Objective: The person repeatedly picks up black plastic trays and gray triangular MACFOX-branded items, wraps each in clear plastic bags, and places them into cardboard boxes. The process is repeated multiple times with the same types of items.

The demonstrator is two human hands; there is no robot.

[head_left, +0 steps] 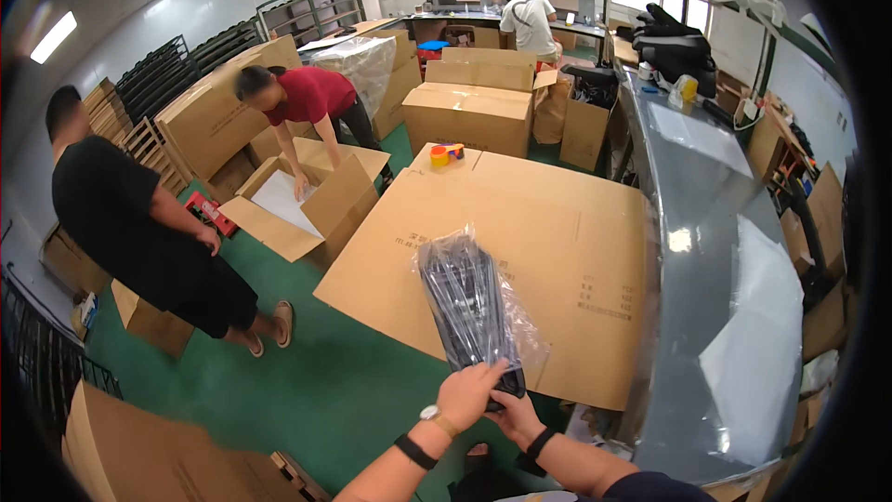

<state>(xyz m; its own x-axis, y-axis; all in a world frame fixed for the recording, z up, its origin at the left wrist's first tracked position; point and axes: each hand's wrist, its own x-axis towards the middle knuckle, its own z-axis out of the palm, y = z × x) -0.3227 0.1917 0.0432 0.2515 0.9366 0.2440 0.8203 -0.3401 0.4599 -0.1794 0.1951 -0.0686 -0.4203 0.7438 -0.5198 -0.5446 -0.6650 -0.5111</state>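
Note:
A long black bundle in a clear plastic bag (462, 293) lies tilted over the near side of a large flat cardboard box (557, 214). What the black contents are, I cannot make out through the shiny film. My left hand (469, 394) is closed on the bundle's near end, with its fingers across the top. Just right of it, my right hand (517, 416) grips the same end from below, its fingers partly hidden. Loose film spreads to the right of the bundle. An orange and yellow tape dispenser (446, 155) sits on the box's far left part.
To the right runs a long grey worktable (688, 316) with white sheeting (757, 344). A person in red bends over an open carton (321, 209); another in black stands at left. Large closed cartons (469, 116) stand ahead. A third person works at the back.

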